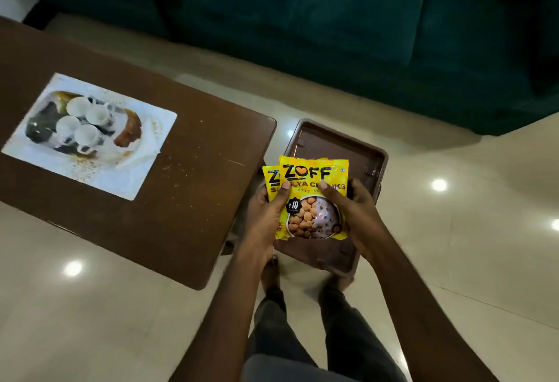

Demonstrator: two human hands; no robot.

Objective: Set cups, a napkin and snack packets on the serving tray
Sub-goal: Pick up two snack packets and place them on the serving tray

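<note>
- your left hand point(266, 212) and right hand point(354, 215) are both gripping a stack of yellow snack packets point(311, 200), thumbs pressing on the front one.
- the packets are hovering over a brown tray point(357, 151) on the floor.
- four white cups point(81, 124) are sitting on the table point(196, 169) to your left.

home living room, green sofa point(348, 27), wooden table point(187, 175), tiled floor point(469, 245)

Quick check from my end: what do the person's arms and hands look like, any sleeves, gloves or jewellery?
Both forearms are bare to the frame edge: no sleeves show. The left hand and right hand wear no gloves, and no rings, watch or bands are visible.
</note>
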